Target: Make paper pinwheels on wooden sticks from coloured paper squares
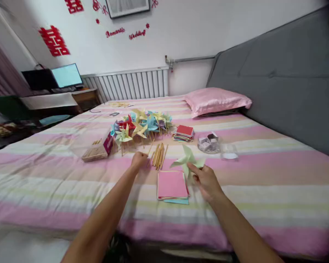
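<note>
The right hand pinches a pale green paper pinwheel between thumb and fingers, holding it just above the striped bedspread. The pinwheel has no stick; its folded blades fan out from the centre with pointed tips, one rising upward and others spreading to the left and right, and the paper looks thin and lightly creased. It sits just to the right of a loose bundle of wooden sticks and just beyond a stack of square paper sheets with a pink sheet on top and a blue one showing at the bottom edge. The left hand is curled closed with its fingertips at the near end of the sticks; whether it grips one cannot be told. Farther back lies a heap of finished pinwheels in yellow, blue, red and green, mounted on sticks.
</note>
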The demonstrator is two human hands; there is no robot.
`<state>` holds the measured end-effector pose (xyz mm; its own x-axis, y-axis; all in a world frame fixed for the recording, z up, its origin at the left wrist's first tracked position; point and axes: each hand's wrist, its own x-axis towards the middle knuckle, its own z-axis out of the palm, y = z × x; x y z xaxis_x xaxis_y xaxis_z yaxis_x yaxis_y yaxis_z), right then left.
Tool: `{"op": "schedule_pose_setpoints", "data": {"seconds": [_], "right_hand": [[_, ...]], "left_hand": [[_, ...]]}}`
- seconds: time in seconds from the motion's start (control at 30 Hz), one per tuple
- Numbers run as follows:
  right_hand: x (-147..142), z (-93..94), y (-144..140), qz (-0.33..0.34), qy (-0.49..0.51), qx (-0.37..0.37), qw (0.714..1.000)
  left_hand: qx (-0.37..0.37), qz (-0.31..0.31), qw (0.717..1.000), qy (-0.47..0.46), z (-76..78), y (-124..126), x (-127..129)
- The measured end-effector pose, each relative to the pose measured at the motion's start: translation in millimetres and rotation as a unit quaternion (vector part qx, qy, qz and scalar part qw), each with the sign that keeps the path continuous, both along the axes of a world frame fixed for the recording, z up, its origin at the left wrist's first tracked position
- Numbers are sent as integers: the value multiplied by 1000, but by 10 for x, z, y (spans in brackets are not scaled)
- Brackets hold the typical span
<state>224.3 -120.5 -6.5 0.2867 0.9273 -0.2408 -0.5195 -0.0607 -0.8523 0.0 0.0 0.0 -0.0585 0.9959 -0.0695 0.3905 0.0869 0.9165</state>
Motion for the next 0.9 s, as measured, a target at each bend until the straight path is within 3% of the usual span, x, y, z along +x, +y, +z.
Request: {"op": "schedule_pose_setpoints", "data": {"seconds": [0.2, 0.3, 0.4, 0.53, 0.67, 0.9], "right_hand": [[-25, 68, -59, 81, 72, 41, 993], [-54, 105, -105, 139, 92, 74, 983], [-81, 130, -152, 181, 76, 116, 974], [-118, 150, -196, 201, 36, 168, 964], [-160, 188, -222, 194, -32, 209, 958], [-222, 230, -288, 159, -140, 289, 934]], "left_hand": [[29, -57, 996, -59, 174, -647, 60], [27, -140, 974, -177, 146, -1080, 161], [22, -169, 951, -257, 45, -1363, 249], [5, -186, 939, -288, -56, -1467, 309], [11, -170, 938, -301, -48, -1462, 309], [36, -212, 937, -277, -45, -1482, 269]]}}
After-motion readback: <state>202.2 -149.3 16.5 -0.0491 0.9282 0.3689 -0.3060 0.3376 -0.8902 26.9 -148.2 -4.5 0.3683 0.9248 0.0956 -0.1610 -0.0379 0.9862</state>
